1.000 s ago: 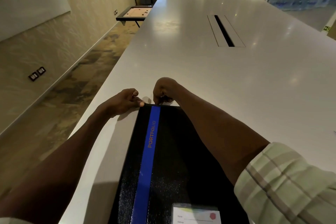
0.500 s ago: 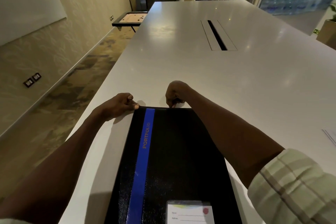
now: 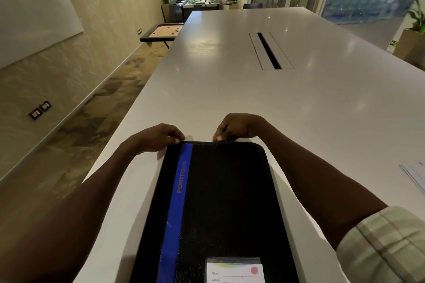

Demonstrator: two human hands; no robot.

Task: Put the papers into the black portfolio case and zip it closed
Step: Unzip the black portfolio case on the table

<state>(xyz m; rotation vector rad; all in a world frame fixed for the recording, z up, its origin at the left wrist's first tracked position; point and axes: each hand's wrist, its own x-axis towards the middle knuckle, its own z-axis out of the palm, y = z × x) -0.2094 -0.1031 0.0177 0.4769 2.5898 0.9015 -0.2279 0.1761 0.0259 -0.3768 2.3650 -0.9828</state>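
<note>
Hands, left (image 3: pixel 158 136) and right (image 3: pixel 236 127), pinch portfolio case's (image 3: pixel 218 202) far edge.

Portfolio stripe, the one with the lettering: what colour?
Blue, on the black portfolio; stripe shows best in the head view.

Flat black portfolio case with blue stripe (image 3: pixel 218 209): near end cut off by bottom edge. White name card (image 3: pixel 234 272) likewise cropped. Pale papers (image 3: pixel 414 174) clipped at right edge. Zipper pull hidden under right hand (image 3: pixel 239 126).
</note>
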